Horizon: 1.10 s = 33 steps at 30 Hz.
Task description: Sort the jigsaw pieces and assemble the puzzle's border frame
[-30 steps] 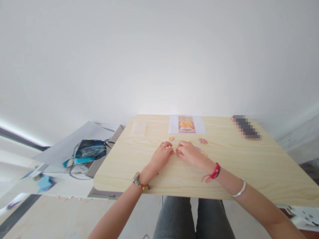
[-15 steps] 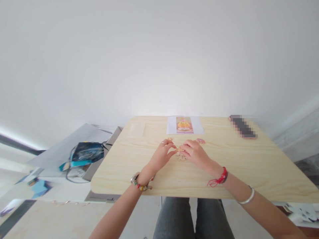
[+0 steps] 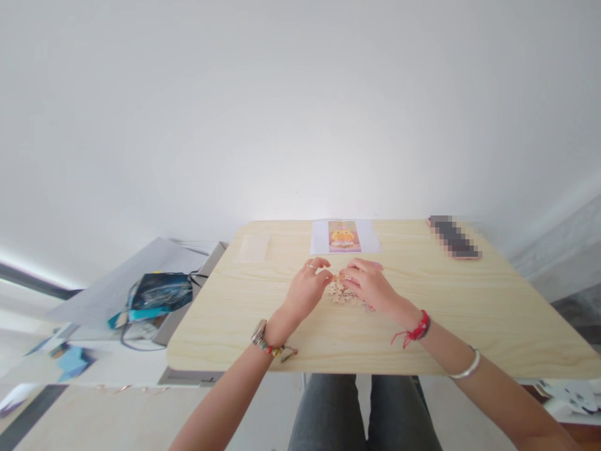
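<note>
Small jigsaw puzzle pieces lie in a loose cluster on the light wooden table, partly covered by my right hand. Just above them, an orange-toned puzzle piece sits between the fingertips of both hands. My left hand pinches it from the left with thumb and forefinger, its other fingers curled. From the right, the fingers of my right hand close on the same spot; whether one piece or two joined pieces are held is too small to tell. A pinkish piece shows behind my right hand.
A paper sheet with a printed orange cartoon picture lies at the table's back edge. A clear flat sheet is at back left, a blurred-out phone at back right. Left of the table stands a box holding a dark plastic bag.
Both hands have shifted slightly, still meeting fingertip to fingertip. More of the loose pieces now show beneath my right hand. The view has moved a little.
</note>
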Available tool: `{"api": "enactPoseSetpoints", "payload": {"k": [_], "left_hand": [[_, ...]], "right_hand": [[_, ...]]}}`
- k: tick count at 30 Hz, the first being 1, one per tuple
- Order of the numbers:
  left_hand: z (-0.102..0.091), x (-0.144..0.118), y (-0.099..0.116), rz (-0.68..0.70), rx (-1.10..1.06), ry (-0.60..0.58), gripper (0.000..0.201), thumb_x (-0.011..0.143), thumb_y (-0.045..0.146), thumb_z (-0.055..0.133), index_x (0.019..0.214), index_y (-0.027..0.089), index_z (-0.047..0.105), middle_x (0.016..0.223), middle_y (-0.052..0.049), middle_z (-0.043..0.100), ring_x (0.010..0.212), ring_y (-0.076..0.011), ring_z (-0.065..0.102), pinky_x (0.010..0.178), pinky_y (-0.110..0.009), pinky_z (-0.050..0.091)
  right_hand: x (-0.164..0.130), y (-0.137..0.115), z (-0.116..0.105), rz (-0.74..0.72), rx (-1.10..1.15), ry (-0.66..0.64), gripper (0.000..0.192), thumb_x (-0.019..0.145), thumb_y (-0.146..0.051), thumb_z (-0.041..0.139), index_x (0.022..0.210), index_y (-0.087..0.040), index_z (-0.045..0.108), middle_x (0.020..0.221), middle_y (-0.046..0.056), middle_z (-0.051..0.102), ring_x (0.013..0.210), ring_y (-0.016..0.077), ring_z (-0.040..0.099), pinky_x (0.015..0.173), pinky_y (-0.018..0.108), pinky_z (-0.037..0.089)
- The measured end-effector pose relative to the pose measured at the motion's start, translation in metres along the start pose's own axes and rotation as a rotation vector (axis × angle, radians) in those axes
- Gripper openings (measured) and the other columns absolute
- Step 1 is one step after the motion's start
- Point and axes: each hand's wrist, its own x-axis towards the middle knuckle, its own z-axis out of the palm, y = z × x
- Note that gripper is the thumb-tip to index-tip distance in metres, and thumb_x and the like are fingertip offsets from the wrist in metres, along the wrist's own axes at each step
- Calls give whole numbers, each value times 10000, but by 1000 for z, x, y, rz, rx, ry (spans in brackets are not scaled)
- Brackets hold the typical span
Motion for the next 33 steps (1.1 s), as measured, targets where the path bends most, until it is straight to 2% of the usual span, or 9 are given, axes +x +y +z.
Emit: {"api": "enactPoseSetpoints", "payload": {"k": [7,12,19,25,29,33], "left_hand": [[1,2,-42,-184,107,-22,97,796,127,578,751,175,650,985,-73,570,900,-196,537,770,-330,497],[7,3,-62,-302,149,-126,133,812,134,547,757,166,663,1007,-86,568,904,-194,535,784,-319,486],[12,-7,-63,-299,150,-202,147,809,113,528,775,159,663,991,-88,585,913,-189,545,813,-309,480],[10,-10,-62,-306,171,-212,142,801,98,523,809,156,652,1017,-93,578,939,-195,542,824,-322,483],[4,-13,-57,-300,182,-179,134,793,88,534,821,163,643,1009,-91,575,936,-201,544,821,-339,492],[-1,-17,-48,-267,151,-108,123,778,92,565,836,173,638,1014,-86,560,937,-213,539,807,-360,500]], "right_hand": [[55,0,29,0,-58,-178,127,830,-215,573,790,-135,663,787,45,551,744,140,504,675,255,362],[78,0,46,11,-142,-293,180,845,-242,552,788,-119,671,797,60,555,706,133,491,634,255,331],[68,-1,53,-34,-137,-347,150,844,-205,544,798,-123,661,815,65,555,740,136,499,666,247,344],[65,-2,54,-66,-85,-380,140,852,-179,524,862,-122,651,848,66,550,730,127,501,669,244,362],[65,0,51,-89,-15,-374,150,845,-117,500,824,-132,647,847,57,545,734,125,504,677,244,375],[57,11,33,-18,48,-280,181,819,-74,505,913,-144,643,891,61,550,775,136,516,702,259,393]]}}
